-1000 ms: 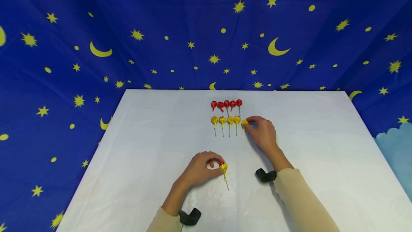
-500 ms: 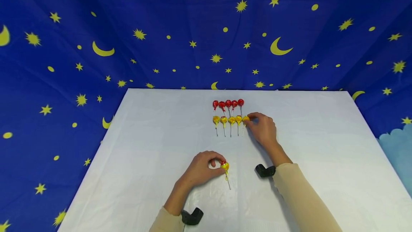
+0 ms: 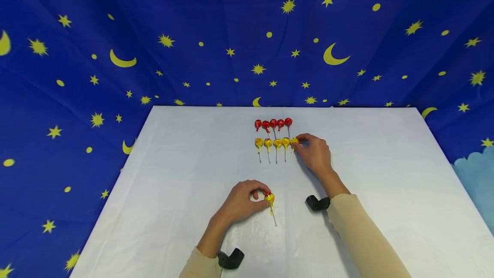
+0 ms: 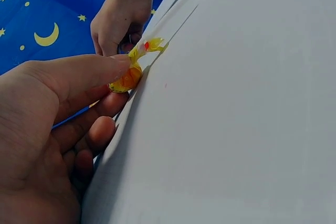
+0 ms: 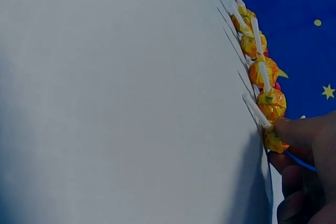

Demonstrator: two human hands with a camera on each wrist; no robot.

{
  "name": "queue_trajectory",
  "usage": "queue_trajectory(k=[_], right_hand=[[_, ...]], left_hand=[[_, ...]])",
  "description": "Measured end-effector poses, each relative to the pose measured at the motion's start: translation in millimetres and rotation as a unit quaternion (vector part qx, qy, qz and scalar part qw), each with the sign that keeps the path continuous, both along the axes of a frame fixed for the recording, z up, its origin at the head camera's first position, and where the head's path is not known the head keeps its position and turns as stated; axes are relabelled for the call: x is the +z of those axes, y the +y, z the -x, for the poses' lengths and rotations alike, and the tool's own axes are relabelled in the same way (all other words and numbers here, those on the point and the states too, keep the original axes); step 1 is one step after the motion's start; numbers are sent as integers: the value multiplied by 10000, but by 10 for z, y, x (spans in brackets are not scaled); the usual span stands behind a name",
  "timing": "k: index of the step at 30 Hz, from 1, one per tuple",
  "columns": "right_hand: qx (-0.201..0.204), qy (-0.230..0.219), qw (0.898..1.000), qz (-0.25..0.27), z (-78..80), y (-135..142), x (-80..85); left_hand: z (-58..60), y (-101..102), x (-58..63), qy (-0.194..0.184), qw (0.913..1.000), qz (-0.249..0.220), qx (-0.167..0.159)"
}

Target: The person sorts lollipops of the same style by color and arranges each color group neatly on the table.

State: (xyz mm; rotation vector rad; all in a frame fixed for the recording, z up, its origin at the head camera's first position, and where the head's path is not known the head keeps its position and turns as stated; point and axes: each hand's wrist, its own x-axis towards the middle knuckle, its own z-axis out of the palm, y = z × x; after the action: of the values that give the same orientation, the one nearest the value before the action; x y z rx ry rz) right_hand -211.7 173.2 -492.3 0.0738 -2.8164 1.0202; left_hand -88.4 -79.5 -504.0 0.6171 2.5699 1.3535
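Observation:
My left hand pinches a yellow-wrapped lollipop by its head, near the middle front of the table. In the left wrist view thumb and fingers close on that lollipop, its white stick pointing away. Farther back, my right hand holds the head of another yellow lollipop at the right end of a row. The right wrist view has this end lollipop between thumb and fingertips, right beside its neighbour. The other yellow lollipops lie side by side, sticks toward me.
Behind the yellow row lies a row of several red lollipops, sticks also toward me. Everything rests on a white-covered table. A blue cloth with moons and stars hangs beyond the table's far edge. Both wrists wear black devices.
My right hand has shifted the end yellow lollipop slightly back and left, closer to the row. The left hand keeps its lollipop in nearly the same place.

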Motion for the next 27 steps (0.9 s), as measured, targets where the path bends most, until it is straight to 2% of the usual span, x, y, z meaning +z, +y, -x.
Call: queue_trajectory(k=[13, 18, 27], right_hand=[[-90, -20, 9999, -119, -9, 24, -29], [-80, -5, 9998, -168, -15, 8, -32], [-123, 67, 9995, -294, -26, -19, -24]], left_hand=[[33, 38, 23, -49, 10000, 42, 4], [78, 17, 73, 69, 9998, -96, 189], [205, -54, 180, 265, 9983, -65, 506]])
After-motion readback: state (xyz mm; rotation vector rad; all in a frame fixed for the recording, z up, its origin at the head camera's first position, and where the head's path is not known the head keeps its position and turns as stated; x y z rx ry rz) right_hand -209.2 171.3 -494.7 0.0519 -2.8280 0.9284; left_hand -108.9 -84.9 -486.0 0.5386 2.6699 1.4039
